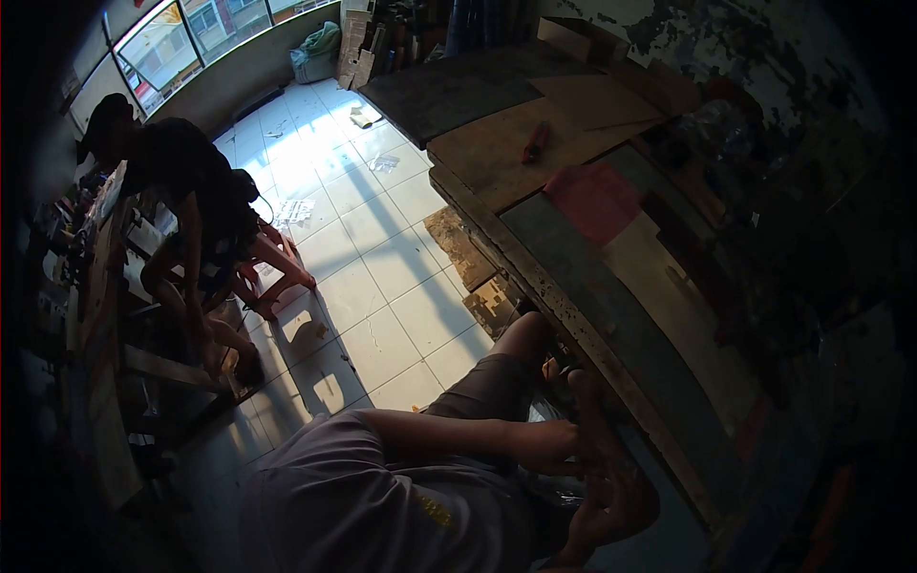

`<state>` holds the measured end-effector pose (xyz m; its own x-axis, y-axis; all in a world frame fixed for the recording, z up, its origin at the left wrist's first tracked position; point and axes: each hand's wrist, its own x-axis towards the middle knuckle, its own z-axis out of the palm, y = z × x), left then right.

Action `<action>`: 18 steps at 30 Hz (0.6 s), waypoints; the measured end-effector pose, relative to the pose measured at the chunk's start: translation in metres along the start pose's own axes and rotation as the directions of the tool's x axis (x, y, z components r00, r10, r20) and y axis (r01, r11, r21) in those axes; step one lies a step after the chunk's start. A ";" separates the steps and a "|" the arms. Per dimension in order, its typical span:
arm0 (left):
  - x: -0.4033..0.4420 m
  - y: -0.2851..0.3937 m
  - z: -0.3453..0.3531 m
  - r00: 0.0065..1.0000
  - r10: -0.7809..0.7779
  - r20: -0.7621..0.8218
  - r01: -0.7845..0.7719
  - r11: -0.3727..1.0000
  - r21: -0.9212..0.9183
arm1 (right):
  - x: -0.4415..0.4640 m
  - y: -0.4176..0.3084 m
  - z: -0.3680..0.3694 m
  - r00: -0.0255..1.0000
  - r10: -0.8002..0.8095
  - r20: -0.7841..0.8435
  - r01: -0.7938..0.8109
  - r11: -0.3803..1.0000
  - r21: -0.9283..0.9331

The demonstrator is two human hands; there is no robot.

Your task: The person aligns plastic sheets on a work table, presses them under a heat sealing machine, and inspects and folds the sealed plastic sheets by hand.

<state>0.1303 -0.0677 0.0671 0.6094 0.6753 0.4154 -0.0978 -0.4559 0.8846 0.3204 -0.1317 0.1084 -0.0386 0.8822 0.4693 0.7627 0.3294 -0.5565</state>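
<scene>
Clear-looking plastic (567, 498), crumpled, glinting, partly shadowed, near the left hand (556, 445)

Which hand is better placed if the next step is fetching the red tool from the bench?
Probably the left hand: it lies on the side nearer the red tool on the bench. The right hand is farther from it, lower in the view. Neither is close; either would have to stretch.

We see a brown-edged table (573, 334), red cloth (594, 199), white tiles (396, 325), reddish stool (287, 262), and grey shirt (353, 487) with yellow print (435, 510).
</scene>
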 end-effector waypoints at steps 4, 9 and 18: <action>0.001 0.003 -0.002 1.000 0.004 0.031 -0.005 0.999 0.036 | 0.000 0.001 0.000 1.000 -0.008 -0.005 0.008 1.000 -0.020; 0.003 0.009 -0.002 0.999 -0.031 0.037 0.030 0.999 0.033 | 0.002 0.004 -0.002 0.996 -0.082 -0.032 0.077 0.990 -0.120; 0.011 0.013 -0.012 1.000 -0.011 0.002 0.011 0.996 0.090 | 0.020 0.015 -0.013 0.956 -0.292 -0.015 0.284 0.941 -0.186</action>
<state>0.1261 -0.0595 0.0853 0.6118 0.6793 0.4052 -0.0197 -0.4990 0.8664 0.3393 -0.1134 0.1185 -0.2495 0.7423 0.6218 0.8265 0.4979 -0.2627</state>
